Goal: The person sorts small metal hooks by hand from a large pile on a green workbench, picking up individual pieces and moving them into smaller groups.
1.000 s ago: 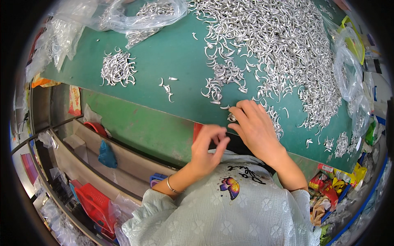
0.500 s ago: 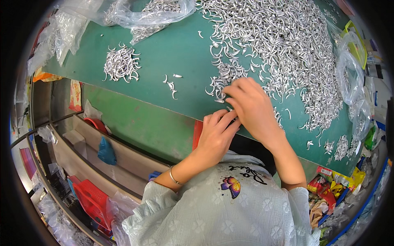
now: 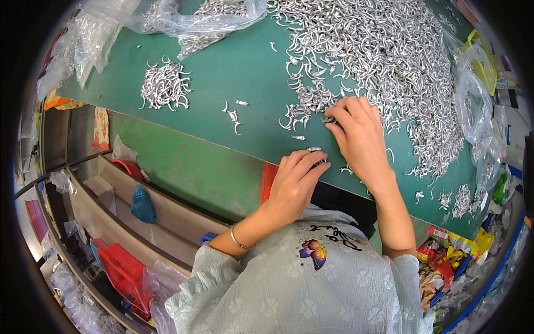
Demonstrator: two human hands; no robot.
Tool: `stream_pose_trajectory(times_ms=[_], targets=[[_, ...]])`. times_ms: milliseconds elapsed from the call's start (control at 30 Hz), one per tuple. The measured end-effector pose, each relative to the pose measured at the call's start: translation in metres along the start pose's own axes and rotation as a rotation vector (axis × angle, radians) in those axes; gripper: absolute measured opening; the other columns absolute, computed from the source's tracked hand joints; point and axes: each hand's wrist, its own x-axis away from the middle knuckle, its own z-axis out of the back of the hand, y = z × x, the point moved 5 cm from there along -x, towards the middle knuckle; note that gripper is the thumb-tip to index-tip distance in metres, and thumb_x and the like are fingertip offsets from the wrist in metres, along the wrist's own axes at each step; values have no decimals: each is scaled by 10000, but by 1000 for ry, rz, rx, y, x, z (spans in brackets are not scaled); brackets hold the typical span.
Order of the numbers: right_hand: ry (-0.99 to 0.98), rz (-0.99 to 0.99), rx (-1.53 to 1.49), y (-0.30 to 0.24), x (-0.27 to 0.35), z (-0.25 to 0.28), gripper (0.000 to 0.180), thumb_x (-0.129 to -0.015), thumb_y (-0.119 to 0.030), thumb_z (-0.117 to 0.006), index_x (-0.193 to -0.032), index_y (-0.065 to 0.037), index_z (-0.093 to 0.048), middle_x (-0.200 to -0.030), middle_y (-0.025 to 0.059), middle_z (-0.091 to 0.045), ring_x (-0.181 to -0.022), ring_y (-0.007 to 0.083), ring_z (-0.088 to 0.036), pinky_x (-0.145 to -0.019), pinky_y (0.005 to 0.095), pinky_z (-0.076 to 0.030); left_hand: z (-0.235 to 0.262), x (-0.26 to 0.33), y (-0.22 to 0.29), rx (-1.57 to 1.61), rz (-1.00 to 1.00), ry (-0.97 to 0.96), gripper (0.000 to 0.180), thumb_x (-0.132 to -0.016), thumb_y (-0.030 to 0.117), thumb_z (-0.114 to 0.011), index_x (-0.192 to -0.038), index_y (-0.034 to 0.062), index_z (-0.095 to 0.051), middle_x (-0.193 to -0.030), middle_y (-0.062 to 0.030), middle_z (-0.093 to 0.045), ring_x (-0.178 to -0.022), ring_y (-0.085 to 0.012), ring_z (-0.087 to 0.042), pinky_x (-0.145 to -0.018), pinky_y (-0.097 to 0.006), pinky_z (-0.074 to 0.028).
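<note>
two hands (image 3: 328, 156) on curved shiny metal hooks (image 3: 389, 61), smooth green tabletop (image 3: 233, 72)

Bare green table top (image 3: 233, 72) lies open between the small heap of silver hooks (image 3: 164, 88) at left and the big hook pile (image 3: 384, 61) at right; only a few stray hooks (image 3: 232, 114) dot that lane; clear plastic bags (image 3: 183, 14) block the far edge; more bags (image 3: 473, 106) crowd the right edge; left hand (image 3: 295, 181) rests at the near edge, right hand (image 3: 359, 136) against the pile's fringe, a narrow gap between them; below the near edge, an open shelf with a red basket (image 3: 125, 273).
</note>
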Motion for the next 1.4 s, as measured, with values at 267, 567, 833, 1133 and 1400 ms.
stream_pose_trajectory(times_ms=[267, 567, 833, 1133, 1400], targets=[[-34, 45, -171, -7, 3, 6, 185, -730, -44, -736, -900, -68, -668, -922, 43, -547, -903, 247, -511, -796, 378, -378, -1, 1, -1, -10, -5, 10, 314, -715, -71, -687, -1018, 8, -672, -1097, -88, -642, -983, -283, -581, -781, -372, -431], [31, 46, -5, 4, 4, 8, 155, -740, -60, -734, -877, -81, -666, -853, 24, -551, -856, 222, -516, -765, 359, -360, 0, 3, 1, 5, 0, 36, 310, -704, -72, -699, -1003, 5, -675, -1078, -89, -641, -970, -280, -585, -777, -369, -429], [-7, 174, 2, -21, -7, -22, 163, -743, -91, -701, -894, -70, -642, -923, 59, -551, -889, 228, -505, -764, 353, -370, 0, 0, 6, -42, 10, 83, 292, -706, -80, -706, -985, 4, -685, -1064, -84, -645, -1066, -288, -593, -860, -378, -435], [2, 113, -2, -7, 3, 2, 126, -767, -47, -720, -856, -56, -631, -884, 45, -578, -843, 240, -527, -762, 359, -373, -1, 4, 1, -9, 30, 77, 304, -691, -84, -725, -972, 26, -684, -1051, -78, -647, -1060, -286, -602, -858, -377, -436], [17, 48, 25, -9, 4, -4, 198, -745, -76, -736, -909, -55, -627, -935, 46, -554, -903, 247, -506, -780, 372, -364, 0, 3, 2, 1, 21, 89, 303, -682, -78, -737, -959, 31, -681, -1035, -82, -646, -1041, -292, -612, -845, -384, -452]])
